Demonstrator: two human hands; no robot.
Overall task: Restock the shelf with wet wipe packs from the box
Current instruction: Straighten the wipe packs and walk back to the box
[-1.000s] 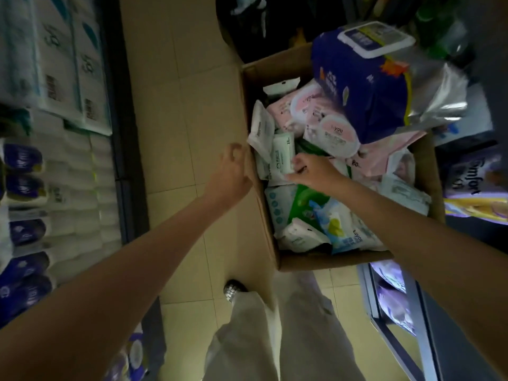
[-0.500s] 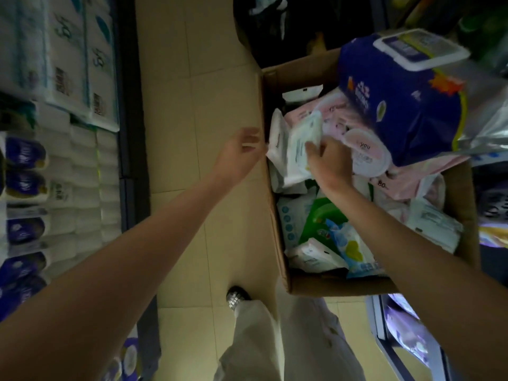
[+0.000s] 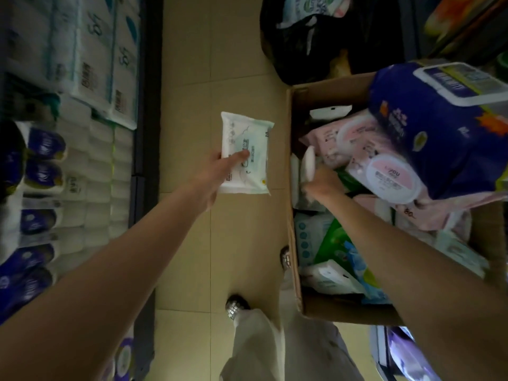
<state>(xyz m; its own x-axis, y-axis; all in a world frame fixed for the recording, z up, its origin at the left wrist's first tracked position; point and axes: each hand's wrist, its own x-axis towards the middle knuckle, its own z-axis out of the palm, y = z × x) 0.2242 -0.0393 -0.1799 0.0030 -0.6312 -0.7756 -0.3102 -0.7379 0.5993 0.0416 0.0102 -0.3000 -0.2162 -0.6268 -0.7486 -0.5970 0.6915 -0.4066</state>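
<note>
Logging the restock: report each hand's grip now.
Left hand: holding a white wipe pack over the floor.
Right hand: in the box, gripping a white pack.

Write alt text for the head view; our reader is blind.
The left hand holds a white wipe pack above the floor, while the right hand grasps another pack in the cardboard box.

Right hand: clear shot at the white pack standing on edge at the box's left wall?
Probably yes. The right hand is already inside the cardboard box, right at the upright white pack, with nothing above it. The left hand holds another white pack over the floor, clear of it.
</note>
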